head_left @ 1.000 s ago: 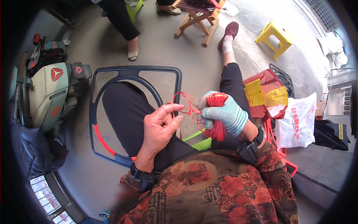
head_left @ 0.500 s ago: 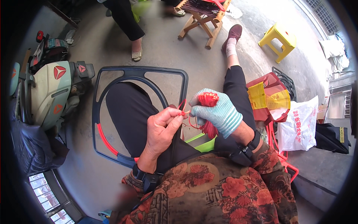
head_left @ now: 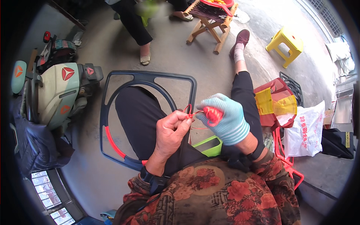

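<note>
My left hand (head_left: 169,134), bare, pinches red cord (head_left: 189,116) between thumb and fingertips, where a small loop stands up. My right hand (head_left: 228,120), in a pale blue and white knitted glove, is closed around a bundle of red cord (head_left: 213,115). Strands run across the short gap between the hands. A dark frame with a rounded inner hoop (head_left: 104,112) rests around my bent left leg, behind my left hand. Part of its lower left side is wrapped in red (head_left: 114,143). The gloved fingertips are partly hidden by the bundle.
A scooter (head_left: 56,90) stands at left. Ahead are another person's legs (head_left: 133,22) and a wooden folding stool (head_left: 210,28) bearing a red basket (head_left: 221,4) of orange items. At right are a yellow stool (head_left: 287,45), a red bag (head_left: 272,95) and a white plastic bag (head_left: 305,129).
My right hand has turned, so the cord bundle shows more end-on and its lower part is hidden. The left hand keeps its pinch. The whole view has shifted slightly.
</note>
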Demonstrator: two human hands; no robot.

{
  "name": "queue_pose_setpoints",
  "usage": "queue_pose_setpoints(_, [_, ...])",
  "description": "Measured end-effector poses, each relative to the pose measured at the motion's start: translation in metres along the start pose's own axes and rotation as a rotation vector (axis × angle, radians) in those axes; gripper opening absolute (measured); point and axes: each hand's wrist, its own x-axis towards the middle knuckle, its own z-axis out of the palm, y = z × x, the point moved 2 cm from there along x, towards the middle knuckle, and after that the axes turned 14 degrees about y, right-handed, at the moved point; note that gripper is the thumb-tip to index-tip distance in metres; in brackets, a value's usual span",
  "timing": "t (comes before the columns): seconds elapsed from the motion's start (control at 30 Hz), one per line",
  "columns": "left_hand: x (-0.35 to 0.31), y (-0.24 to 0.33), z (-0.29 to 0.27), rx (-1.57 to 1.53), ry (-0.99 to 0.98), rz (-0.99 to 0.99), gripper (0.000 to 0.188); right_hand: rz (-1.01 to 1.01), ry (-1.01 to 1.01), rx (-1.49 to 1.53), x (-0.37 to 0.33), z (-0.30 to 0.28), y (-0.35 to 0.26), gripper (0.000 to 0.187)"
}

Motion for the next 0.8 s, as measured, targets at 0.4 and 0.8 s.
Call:
queue_pose_setpoints(0.4, [-0.004,0.012,0.007,0.318,0.047,0.289,0.007,-0.224,-0.196,-0.348,-0.002,0.000,-0.019,0.019])
queue_pose_setpoints(0.8, [-0.004,0.009,0.005,0.220,0.041,0.124,0.008,-0.285,-0.310,-0.417,0.000,-0.003,-0.021,0.017])
